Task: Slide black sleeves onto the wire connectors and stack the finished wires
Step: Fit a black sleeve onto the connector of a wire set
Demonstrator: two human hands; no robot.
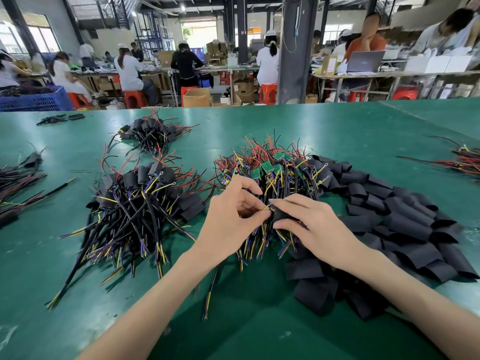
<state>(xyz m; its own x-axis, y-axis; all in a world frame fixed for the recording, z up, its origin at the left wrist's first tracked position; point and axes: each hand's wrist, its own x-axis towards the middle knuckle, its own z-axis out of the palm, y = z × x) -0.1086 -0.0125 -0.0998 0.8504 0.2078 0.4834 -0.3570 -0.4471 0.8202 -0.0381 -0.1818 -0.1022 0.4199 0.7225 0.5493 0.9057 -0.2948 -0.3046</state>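
Tabletop (337, 120): green. The work lies in an arc toward the near edge, so everything is within reach.
Sleeve pile (405, 219): loose black sleeves heaped on the right side, from mid-tabletop down to the near edge. It is just beside the right hand, so I judge a fresh one is a short reach.
Bare wires (272, 172): a heap in the middle, with green boards and red leads toward the far edge and stripped ends toward the near edge. It touches the sleeve pile on its right.
Finished stack (145, 198): sleeved wires lying together left of middle, on the left hand's side. This is likely where the piece in work goes.
Far stack (153, 133): a smaller sleeved heap toward the far edge, well apart from the hands.
Edge bundles (15, 183): more wires at the left edge, and others at the right edge, outside the work.
Left hand (228, 216): thumb and forefinger pinch the wire, steadying it for feeding.
Right hand (311, 222): fingers curl round a sleeve, its mouth turned toward the left hand.
Sleeve (281, 215): mostly hidden by fingers. It meets the wire end, but how far on it is cannot be told.
Wire (265, 208): only a yellow bit shows between the fingertips.
In the way: both hands work just above the bare wires, whose upright leads may snag.
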